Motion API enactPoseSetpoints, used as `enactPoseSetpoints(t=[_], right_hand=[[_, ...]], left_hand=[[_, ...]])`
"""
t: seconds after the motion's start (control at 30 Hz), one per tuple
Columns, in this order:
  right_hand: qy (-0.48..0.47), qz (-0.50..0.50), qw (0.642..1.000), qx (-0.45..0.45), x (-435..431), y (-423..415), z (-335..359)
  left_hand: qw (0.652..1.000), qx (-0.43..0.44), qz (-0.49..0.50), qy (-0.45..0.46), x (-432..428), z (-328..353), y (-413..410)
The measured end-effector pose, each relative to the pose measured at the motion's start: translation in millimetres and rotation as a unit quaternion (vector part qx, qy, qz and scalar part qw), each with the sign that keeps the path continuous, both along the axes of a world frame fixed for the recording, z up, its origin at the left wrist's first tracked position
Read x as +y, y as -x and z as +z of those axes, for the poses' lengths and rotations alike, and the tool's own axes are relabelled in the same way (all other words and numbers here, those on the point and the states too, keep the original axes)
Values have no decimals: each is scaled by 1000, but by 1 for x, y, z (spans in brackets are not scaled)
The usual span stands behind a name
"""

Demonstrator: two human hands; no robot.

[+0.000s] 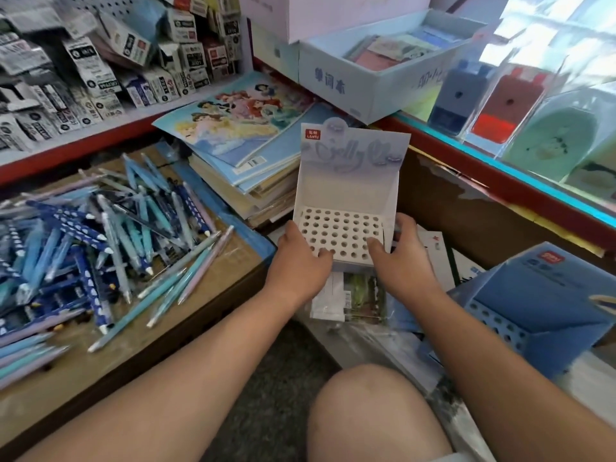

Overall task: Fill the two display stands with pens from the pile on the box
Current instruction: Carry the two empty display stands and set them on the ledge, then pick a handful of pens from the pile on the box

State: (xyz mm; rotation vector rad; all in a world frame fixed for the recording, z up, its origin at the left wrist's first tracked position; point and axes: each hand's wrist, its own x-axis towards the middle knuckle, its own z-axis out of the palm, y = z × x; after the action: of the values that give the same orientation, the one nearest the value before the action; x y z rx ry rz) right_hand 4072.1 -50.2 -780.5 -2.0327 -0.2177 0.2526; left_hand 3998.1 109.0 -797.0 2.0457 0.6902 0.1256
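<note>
A white cardboard display stand [346, 191] with a grid of empty holes and a pale blue header card sits upright in the middle. My left hand [300, 258] grips its front left corner, thumb on the hole grid. My right hand [403, 251] grips the front right corner, thumb on the grid too. A second display stand [546, 295], blue with holes, lies at the right, also without pens. A big pile of blue, light blue and lilac pens [93, 241] lies on a brown cardboard box [213, 295] at the left.
A stack of picture notebooks [246, 155] lies behind the box. Shelves of small packaged goods [100, 68] fill the back left. A light blue open box [376, 71] and a glass counter with sharpeners [510, 105] stand at the right. My knee [373, 415] is below.
</note>
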Motion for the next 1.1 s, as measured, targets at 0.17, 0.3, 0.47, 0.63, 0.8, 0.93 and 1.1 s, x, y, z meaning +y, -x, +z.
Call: enactPoseSetpoints(t=[0.17,0.3,0.47,0.63,0.8,0.93,1.1], right_hand=[[13,3,1000,-10,-4,4,-1],[128,6,988,-90,-11,17,1],[246,114,946,-176,-14,35,16],[325,316,862,-226,17,60,48],[374,433,777,-261,73,95,68],[337,472,775,-252,117,123,81],[262,473,812,-219,165,153,89]], left_hand=[[998,-22,-3,-56,-3,10,6],[993,-42,-5,-107,-8,27,13],[984,-9,-25,-179,8,53,23],[971,21,-9,-237,44,88,66],[957,69,34,-278,96,110,144],[960,84,114,-240,127,115,217],[965,74,193,-164,151,113,273]])
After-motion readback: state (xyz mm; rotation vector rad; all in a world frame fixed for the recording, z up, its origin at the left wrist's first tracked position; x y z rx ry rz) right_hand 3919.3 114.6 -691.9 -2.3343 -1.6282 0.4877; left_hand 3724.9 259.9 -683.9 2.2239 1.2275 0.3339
